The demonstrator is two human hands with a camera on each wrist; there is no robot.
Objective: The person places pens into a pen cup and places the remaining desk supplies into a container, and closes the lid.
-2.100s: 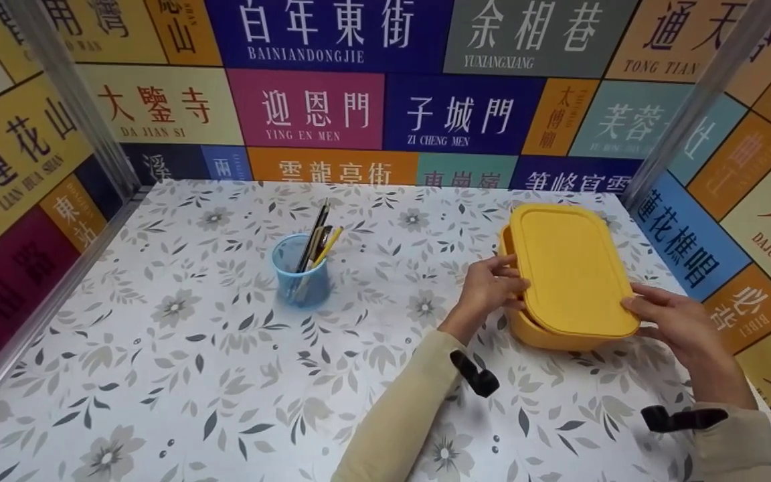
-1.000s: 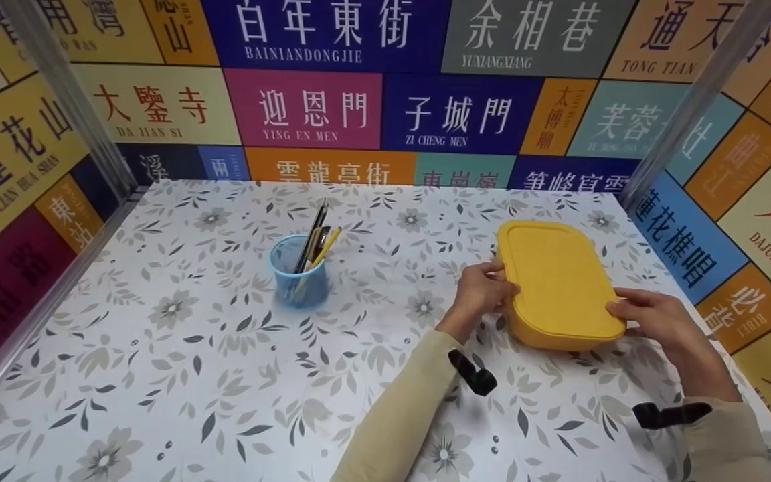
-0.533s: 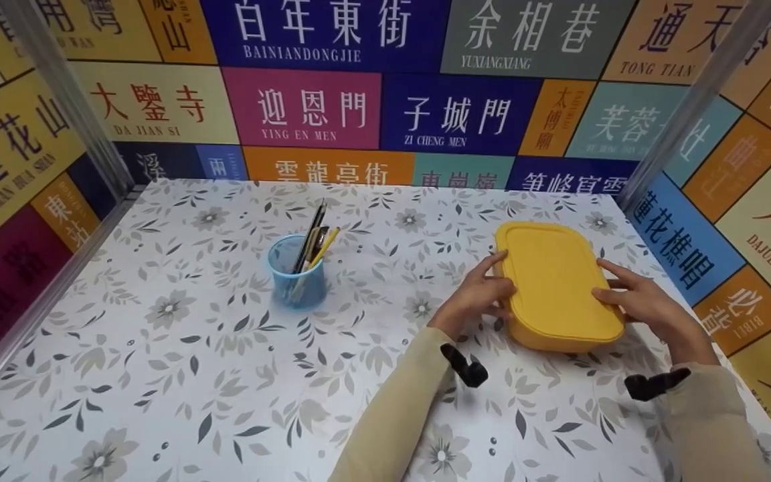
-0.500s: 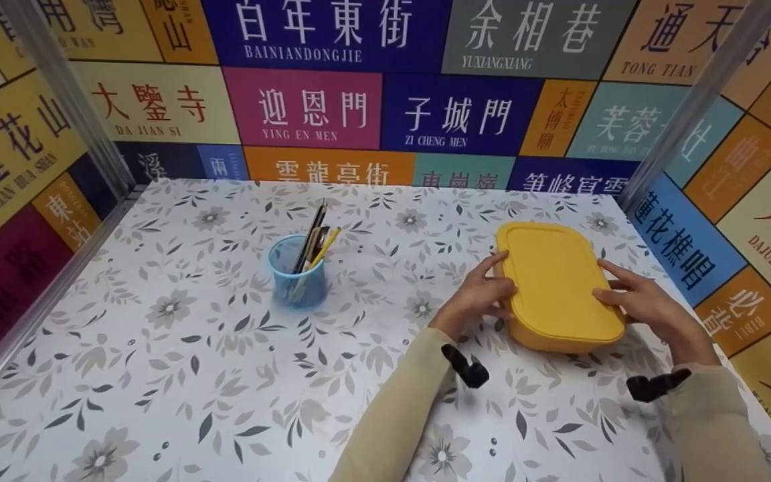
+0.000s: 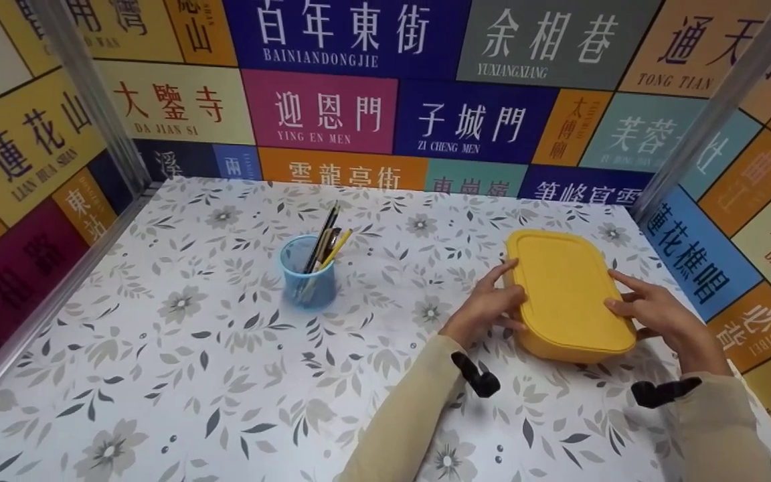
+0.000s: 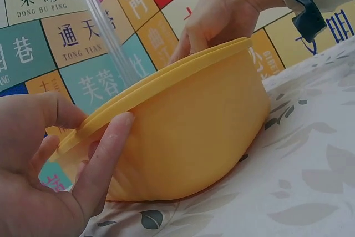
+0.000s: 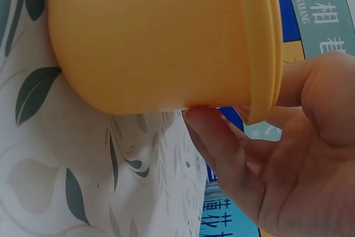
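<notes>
A yellow plastic food container [image 5: 556, 351] stands on the right part of the table, its matching yellow lid [image 5: 573, 294] lying flush over the top. At its left long side my left hand [image 5: 489, 304] grips the edge, thumb on the lid. The left wrist view shows that thumb over the lid's rim and a finger [image 6: 113, 142] along the wall below it. My right hand [image 5: 663, 314] grips the opposite long side. In the right wrist view its fingertip [image 7: 202, 123] presses the wall under the lid's rim. What is inside the container is hidden.
A translucent blue cup [image 5: 308, 284] with several pens, pencils and the like stands left of the middle. A floral cloth covers the table [image 5: 225, 375]. Printed panels [image 5: 322, 110] rise behind and at both sides, with a clear strip [image 5: 700, 120] at the right corner.
The lid, askew over the container two seconds ago, now lies in line with its rim. My right hand has shifted farther along the edge, and the fingers of both hands have spread.
</notes>
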